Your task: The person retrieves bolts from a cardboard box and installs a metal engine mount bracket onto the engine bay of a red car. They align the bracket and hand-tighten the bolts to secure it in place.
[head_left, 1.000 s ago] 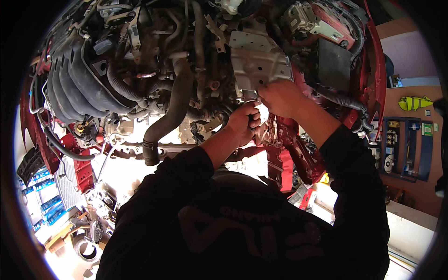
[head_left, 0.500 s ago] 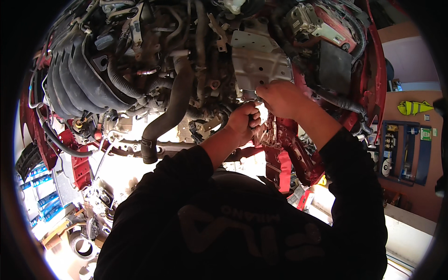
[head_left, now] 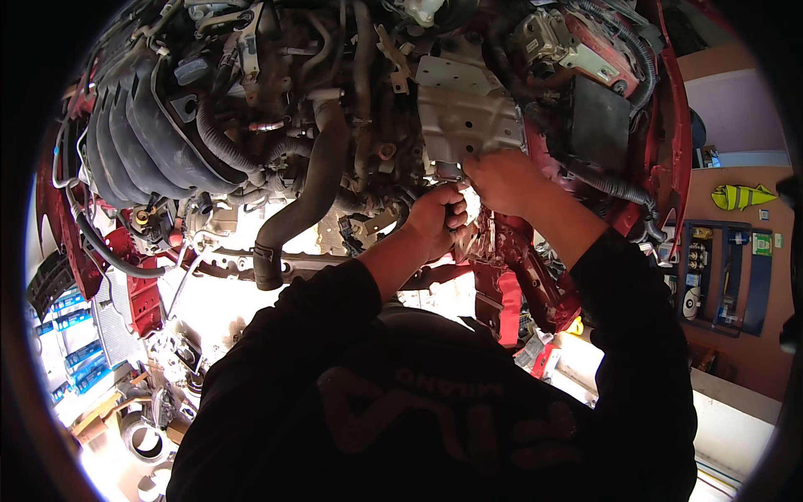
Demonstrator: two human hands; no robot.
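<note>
Both hands are in the engine bay, just below a grey metal bracket plate (head_left: 468, 125) with several holes. My left hand (head_left: 435, 216) is closed, its fingers curled around something I cannot make out. Close by on the right, my right hand (head_left: 506, 184) has its fingers bent at the lower edge of the plate; its fingertips are hidden, and so is whatever they grip. A small metal end (head_left: 447, 171) shows between the two hands. Bright light behind them washes out the detail.
A thick black hose (head_left: 316, 188) hangs left of my arm, beside the ribbed black intake manifold (head_left: 146, 138). A black corrugated conduit (head_left: 611, 184) runs along the red body panel on the right. A tyre-like ring (head_left: 146, 439) lies lower left.
My right hand has shifted very slightly at the plate's lower edge, its fingers turning a little. My left hand stays in place.
</note>
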